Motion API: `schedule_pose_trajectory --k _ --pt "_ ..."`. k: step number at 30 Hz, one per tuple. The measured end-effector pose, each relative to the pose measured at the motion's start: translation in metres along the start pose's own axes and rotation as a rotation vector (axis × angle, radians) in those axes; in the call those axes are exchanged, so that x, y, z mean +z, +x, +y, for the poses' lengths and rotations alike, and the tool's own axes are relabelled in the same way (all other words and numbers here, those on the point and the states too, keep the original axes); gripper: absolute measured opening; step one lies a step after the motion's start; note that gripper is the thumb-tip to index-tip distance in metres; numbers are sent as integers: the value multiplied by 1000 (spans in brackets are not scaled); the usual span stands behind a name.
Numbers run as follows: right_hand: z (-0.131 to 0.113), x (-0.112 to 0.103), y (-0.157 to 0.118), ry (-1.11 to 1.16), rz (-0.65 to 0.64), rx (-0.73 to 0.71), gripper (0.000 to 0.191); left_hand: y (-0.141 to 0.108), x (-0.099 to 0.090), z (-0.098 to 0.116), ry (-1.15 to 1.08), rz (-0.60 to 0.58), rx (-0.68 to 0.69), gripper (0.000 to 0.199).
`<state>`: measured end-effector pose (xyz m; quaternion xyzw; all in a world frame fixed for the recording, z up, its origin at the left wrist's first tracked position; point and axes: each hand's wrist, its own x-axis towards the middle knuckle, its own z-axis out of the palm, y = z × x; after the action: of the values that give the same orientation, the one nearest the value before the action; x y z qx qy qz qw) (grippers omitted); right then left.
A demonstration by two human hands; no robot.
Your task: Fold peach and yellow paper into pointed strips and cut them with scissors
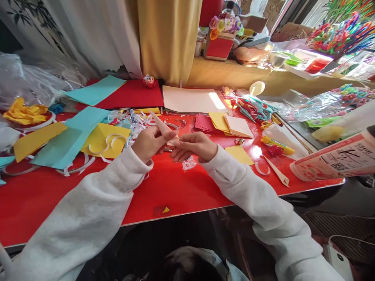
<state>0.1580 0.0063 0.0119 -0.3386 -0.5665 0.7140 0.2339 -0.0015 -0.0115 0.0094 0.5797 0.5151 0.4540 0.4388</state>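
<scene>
My left hand is closed around a pale pink folded paper cone, its narrow tip pointing up and to the left. Thumb and fingers of my right hand pinch the lower, wider end of the same paper. Both hands hover over the red table, close together. A thin pale strip curls just behind the paper. At the table's right lies a similar folded pink paper cone. Small stacks of pink paper and yellow paper lie to the right of my hands.
Teal sheets and yellow sheets lie among paper strips at left. Large pink sheets rest at the back. A glue stick, scissors and a tilted printed cup are on the right.
</scene>
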Motion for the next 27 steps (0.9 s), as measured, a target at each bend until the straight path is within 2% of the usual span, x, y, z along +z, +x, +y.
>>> schedule_pose_trajectory --k 2,7,9,12,14,16,18,22,27 --pt "3 2 -1 18 -14 0 27 -1 0 0 -2 -60 -24 37" --pt "5 4 -7 83 -79 -57 29 -5 0 0 86 -30 -51 42" --pt "6 4 -9 117 -89 -78 27 -6 -1 0 250 113 72 41" --pt "8 6 -10 146 -43 -122 26 -8 -3 -4 528 413 370 32" --pt "10 8 -11 129 5 -150 26 -9 -3 -6 672 466 566 22" --pt "13 10 -12 92 53 -187 28 -10 -2 -9 801 417 738 15" --pt "16 11 -12 41 112 -251 31 -11 -1 -10 899 341 832 15" --pt "23 10 -11 -108 202 -371 37 -12 -1 -7 898 203 868 17" --pt "26 6 -12 -335 247 -454 31 -14 -3 0 846 99 841 17"
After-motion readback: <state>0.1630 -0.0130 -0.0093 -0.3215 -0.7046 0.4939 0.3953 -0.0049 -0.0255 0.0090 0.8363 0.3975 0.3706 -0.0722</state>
